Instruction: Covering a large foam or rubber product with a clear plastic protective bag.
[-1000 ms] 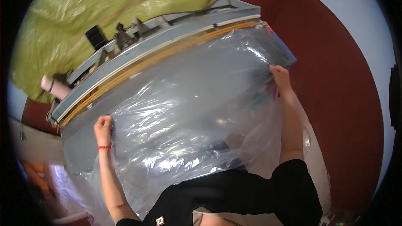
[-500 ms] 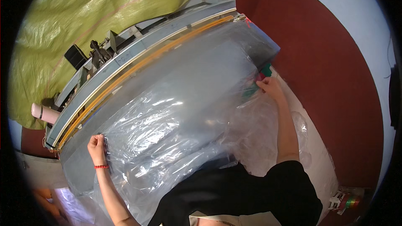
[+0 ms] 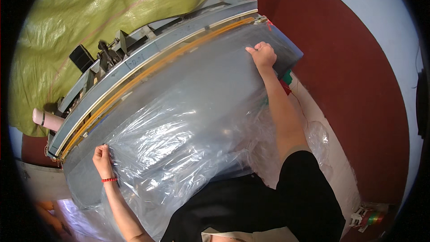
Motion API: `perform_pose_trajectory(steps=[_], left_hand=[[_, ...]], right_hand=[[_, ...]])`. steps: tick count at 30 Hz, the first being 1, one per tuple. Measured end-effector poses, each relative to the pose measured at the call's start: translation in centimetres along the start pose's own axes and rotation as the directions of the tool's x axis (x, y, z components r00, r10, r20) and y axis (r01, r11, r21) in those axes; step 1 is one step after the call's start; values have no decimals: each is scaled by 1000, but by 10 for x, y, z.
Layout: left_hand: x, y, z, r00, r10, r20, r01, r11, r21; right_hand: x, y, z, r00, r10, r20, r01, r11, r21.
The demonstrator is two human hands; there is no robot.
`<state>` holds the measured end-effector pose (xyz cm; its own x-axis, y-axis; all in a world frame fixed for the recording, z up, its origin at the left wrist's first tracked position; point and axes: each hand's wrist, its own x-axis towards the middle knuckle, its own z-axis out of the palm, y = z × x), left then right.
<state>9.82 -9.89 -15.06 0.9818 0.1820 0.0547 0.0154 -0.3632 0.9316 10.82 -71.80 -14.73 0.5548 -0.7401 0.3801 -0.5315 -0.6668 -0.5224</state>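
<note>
Film (image 3: pixel 165 139), clear and crinkled, lies over the near and middle parts of a broad grey surface (image 3: pixel 215 60), gathering in loose folds toward the person's black shirt (image 3: pixel 228 208). The left hand (image 3: pixel 103 157), with a red bracelet (image 3: pixel 109 179) at its wrist, pinches the film between thumb and fingers near its left edge, and creases fan out from that grip. Farther off, the right hand (image 3: pixel 264 56) is over the far right part of the grey surface, its fingers curled and its thumb pointing left; I cannot tell whether they close on any film (the sheet is too transparent there).

Along the far side of the grey surface runs an orange strip (image 3: pixel 172 60), and beyond it a grey-blue metal frame (image 3: pixel 156 45). A pink bottle (image 3: pixel 51 121) leans by the frame's left end, a black box-shaped object (image 3: pixel 81 58) is behind the frame, and a yellow-green sheet (image 3: pixel 94 13) spreads past both.
</note>
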Motion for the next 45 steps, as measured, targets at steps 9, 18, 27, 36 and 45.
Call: perform_pose_trajectory(steps=[9,18,27,36,45], left_hand=[[1,4,2,1000,-6,-21,4,995,-97],[-34,58,-55,767,-110,632,-151,927,344],[-41,37,-330,971,-213,110,-23,376,926],[-69,38,-168,757,609,239,-509,320,799],[-94,-16,-150,948,265,177,-279,419,864]], right_hand=[[0,-15,7,998,16,65,-7,991,-134],[24,24,-11,964,-234,125,262,915,-307],[85,121,-16,1000,2,-2,-2,916,-402],[97,137,-16,998,16,-67,-43,909,-414],[100,142,-11,999,20,-43,-35,914,-405]])
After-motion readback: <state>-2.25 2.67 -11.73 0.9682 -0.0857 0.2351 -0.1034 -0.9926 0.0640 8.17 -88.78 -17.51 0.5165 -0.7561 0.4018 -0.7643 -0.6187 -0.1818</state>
